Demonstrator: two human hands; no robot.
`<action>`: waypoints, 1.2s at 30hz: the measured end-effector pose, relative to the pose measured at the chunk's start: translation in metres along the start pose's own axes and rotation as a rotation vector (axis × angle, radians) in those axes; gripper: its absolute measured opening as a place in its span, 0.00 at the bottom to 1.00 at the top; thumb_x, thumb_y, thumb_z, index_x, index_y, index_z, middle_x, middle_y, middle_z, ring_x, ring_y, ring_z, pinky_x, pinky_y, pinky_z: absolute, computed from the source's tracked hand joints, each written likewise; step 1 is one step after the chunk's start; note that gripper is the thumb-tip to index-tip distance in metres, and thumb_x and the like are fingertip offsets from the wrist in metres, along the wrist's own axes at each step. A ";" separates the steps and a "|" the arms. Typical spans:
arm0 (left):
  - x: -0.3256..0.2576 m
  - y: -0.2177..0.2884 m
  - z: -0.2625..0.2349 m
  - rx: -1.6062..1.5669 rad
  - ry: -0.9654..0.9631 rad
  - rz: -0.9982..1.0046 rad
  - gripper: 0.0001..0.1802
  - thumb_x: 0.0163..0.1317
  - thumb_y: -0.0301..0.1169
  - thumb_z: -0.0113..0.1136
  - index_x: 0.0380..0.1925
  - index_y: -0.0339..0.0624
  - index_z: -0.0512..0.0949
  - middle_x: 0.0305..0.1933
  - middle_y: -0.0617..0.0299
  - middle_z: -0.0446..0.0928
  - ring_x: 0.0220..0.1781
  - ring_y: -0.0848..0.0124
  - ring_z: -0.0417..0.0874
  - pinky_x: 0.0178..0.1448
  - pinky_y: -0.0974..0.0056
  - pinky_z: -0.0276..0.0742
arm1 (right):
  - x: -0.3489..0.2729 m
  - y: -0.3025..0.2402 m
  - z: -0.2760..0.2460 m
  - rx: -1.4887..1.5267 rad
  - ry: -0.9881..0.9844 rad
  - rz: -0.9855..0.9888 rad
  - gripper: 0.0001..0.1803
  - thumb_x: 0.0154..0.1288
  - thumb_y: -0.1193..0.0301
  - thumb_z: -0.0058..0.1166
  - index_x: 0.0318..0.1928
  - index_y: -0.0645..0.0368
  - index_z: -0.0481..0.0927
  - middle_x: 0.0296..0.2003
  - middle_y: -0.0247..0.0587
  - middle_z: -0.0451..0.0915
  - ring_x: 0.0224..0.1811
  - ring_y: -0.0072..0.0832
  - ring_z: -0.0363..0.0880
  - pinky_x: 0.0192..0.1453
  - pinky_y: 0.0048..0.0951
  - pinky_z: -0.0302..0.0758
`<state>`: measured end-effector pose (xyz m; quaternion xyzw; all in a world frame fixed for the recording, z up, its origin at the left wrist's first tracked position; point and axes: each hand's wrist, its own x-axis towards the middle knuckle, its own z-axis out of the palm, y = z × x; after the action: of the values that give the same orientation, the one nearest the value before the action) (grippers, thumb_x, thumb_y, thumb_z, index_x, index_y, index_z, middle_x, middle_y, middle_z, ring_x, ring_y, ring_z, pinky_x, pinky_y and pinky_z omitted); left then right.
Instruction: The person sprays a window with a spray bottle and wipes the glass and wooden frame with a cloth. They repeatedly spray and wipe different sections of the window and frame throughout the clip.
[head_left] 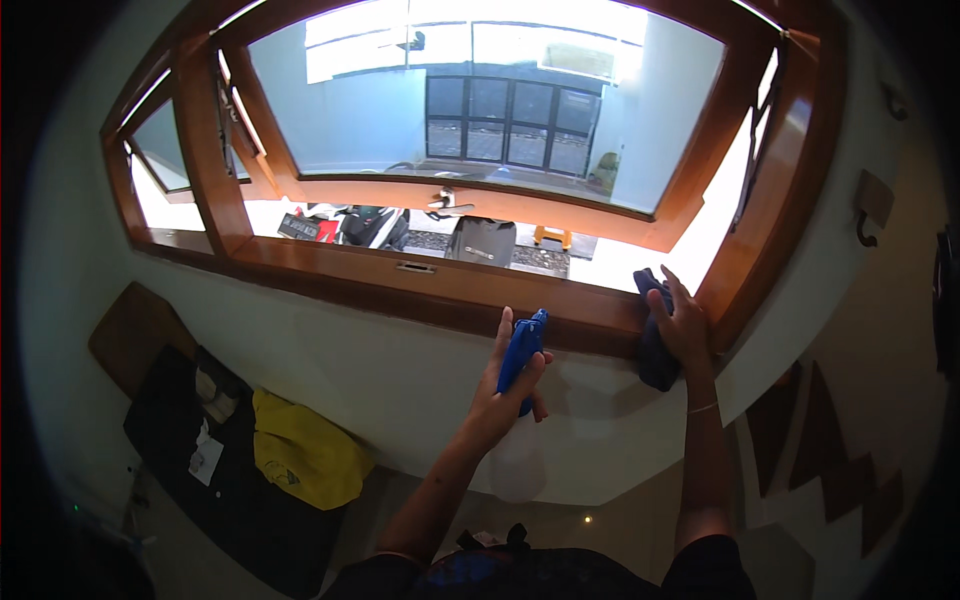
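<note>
Pressing a dark blue folded cloth (pixel 655 345) against the right end of the glossy brown wooden window sill (pixel 420 285), the right hand (pixel 685 325) lies with fingers spread flat over the fabric, right where the sill meets the upright side of the wooden window frame (pixel 735 240). The left hand (pixel 505 385) is closed around a blue plastic spray bottle (pixel 522 355), held upright in front of the white wall (pixel 330 350) just below the middle of the sill, its nozzle end pointing up toward the wood; the two hands are apart, each occupied with its own thing. Judging from this, the wiping is under way at the right corner only. The cloth sits at that far right end, and the long stretch of sill running left toward the small metal latch plate (pixel 416 267) shows no cloth on it, so most of the wood probably remains to be gone over. Whether the open tilted glass pane (pixel 480 110) has been cleaned cannot be told. Low on the left, a yellow bag (pixel 300 450) rests on a black surface (pixel 240 490).
</note>
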<state>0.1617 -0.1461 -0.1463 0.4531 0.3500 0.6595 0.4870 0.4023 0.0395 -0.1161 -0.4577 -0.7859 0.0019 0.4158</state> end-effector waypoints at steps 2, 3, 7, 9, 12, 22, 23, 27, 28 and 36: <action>-0.003 0.007 -0.011 0.027 0.058 0.035 0.48 0.66 0.45 0.56 0.72 0.55 0.32 0.46 0.50 0.72 0.20 0.72 0.77 0.23 0.68 0.74 | -0.004 -0.009 0.007 -0.027 0.139 0.046 0.36 0.66 0.41 0.40 0.58 0.60 0.72 0.50 0.54 0.78 0.52 0.47 0.77 0.58 0.41 0.71; -0.004 0.010 -0.018 0.029 0.089 0.053 0.48 0.66 0.46 0.56 0.72 0.54 0.32 0.46 0.50 0.72 0.20 0.72 0.77 0.23 0.68 0.74 | -0.007 -0.014 0.012 -0.069 0.169 0.028 0.35 0.67 0.42 0.41 0.56 0.61 0.73 0.48 0.54 0.78 0.51 0.47 0.78 0.57 0.41 0.72; -0.008 0.026 -0.051 0.043 0.208 0.132 0.48 0.66 0.46 0.55 0.72 0.52 0.33 0.46 0.49 0.72 0.20 0.72 0.77 0.24 0.68 0.75 | -0.016 -0.053 0.039 -0.235 0.195 -0.073 0.32 0.66 0.45 0.44 0.46 0.64 0.79 0.42 0.52 0.80 0.45 0.46 0.80 0.51 0.42 0.74; -0.010 0.036 -0.067 0.056 0.254 0.175 0.48 0.66 0.46 0.55 0.72 0.51 0.33 0.47 0.48 0.72 0.20 0.72 0.76 0.24 0.68 0.76 | -0.014 -0.081 0.057 -0.210 0.122 -0.119 0.31 0.65 0.45 0.45 0.46 0.64 0.80 0.41 0.52 0.80 0.45 0.46 0.79 0.51 0.43 0.73; -0.014 0.050 -0.099 0.121 0.363 0.231 0.43 0.68 0.45 0.52 0.73 0.54 0.37 0.47 0.48 0.75 0.17 0.68 0.77 0.23 0.66 0.75 | -0.008 -0.138 0.095 -0.202 0.125 -0.257 0.32 0.62 0.43 0.49 0.44 0.64 0.80 0.40 0.55 0.80 0.44 0.48 0.79 0.50 0.45 0.73; -0.038 0.118 -0.251 0.276 0.657 0.333 0.43 0.68 0.45 0.52 0.72 0.54 0.37 0.46 0.48 0.73 0.16 0.68 0.76 0.20 0.67 0.74 | 0.029 -0.367 0.259 -0.014 -0.164 -0.505 0.25 0.63 0.48 0.48 0.41 0.58 0.80 0.37 0.49 0.78 0.42 0.43 0.77 0.44 0.46 0.71; -0.041 0.124 -0.265 0.272 0.677 0.334 0.43 0.68 0.45 0.52 0.72 0.54 0.37 0.46 0.48 0.73 0.15 0.68 0.76 0.20 0.67 0.75 | 0.034 -0.389 0.275 -0.002 -0.193 -0.509 0.24 0.64 0.49 0.48 0.41 0.58 0.80 0.37 0.48 0.78 0.42 0.43 0.77 0.44 0.46 0.71; -0.055 0.143 -0.318 0.237 0.654 0.342 0.43 0.68 0.40 0.52 0.72 0.52 0.35 0.46 0.50 0.71 0.24 0.71 0.77 0.20 0.70 0.75 | 0.052 -0.467 0.334 0.068 -0.239 -0.518 0.22 0.66 0.52 0.44 0.39 0.58 0.81 0.37 0.51 0.79 0.41 0.45 0.79 0.42 0.47 0.74; -0.057 0.143 -0.329 0.278 0.684 0.360 0.42 0.68 0.42 0.51 0.72 0.53 0.36 0.47 0.47 0.73 0.16 0.69 0.76 0.21 0.68 0.74 | 0.059 -0.483 0.351 0.104 -0.231 -0.511 0.22 0.67 0.53 0.43 0.39 0.58 0.81 0.37 0.51 0.79 0.41 0.46 0.79 0.42 0.48 0.75; -0.086 0.161 -0.371 0.235 0.729 0.340 0.41 0.69 0.40 0.50 0.73 0.53 0.37 0.46 0.50 0.73 0.18 0.70 0.76 0.24 0.68 0.75 | 0.105 -0.567 0.432 0.182 -0.349 -0.372 0.25 0.71 0.53 0.34 0.39 0.55 0.82 0.43 0.52 0.80 0.48 0.50 0.79 0.50 0.49 0.75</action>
<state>-0.2287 -0.2812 -0.1508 0.2939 0.4927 0.8032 0.1604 -0.3122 -0.0507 -0.1128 -0.2592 -0.9128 0.0750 0.3064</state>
